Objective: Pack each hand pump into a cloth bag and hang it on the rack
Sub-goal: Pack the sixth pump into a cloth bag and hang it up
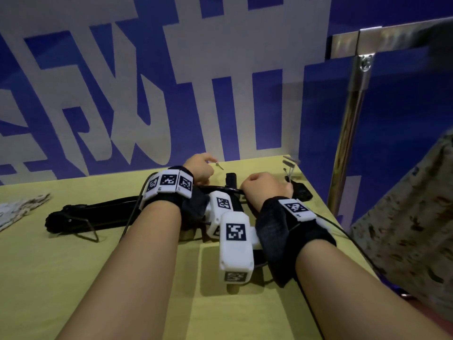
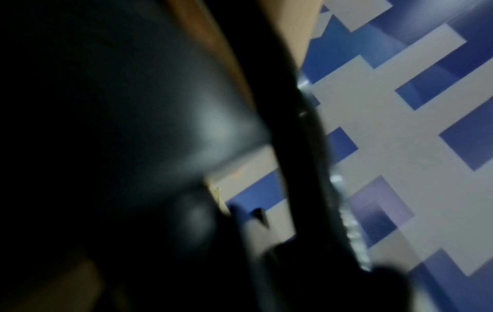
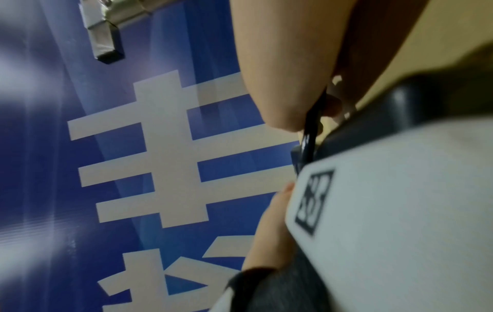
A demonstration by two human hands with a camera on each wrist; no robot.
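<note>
Our left hand (image 1: 199, 168) and right hand (image 1: 267, 186), both curled, grip the black pump hose (image 1: 221, 188); hand pump (image 1: 98, 213) left of them on the surface (image 1: 73, 278).

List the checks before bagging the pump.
1. Long black hand pump flat on yellow table: ok.
2. Right hand pinching thin black hose: ok.
3. Left hand gripping anything: cannot tell.
4. Pale patterned cloth bag in hand: not ok, it lies at the table's left edge.
5. Small metal needle stowed: not ok.
6. Steel rack has hanging room: cannot tell.
</note>
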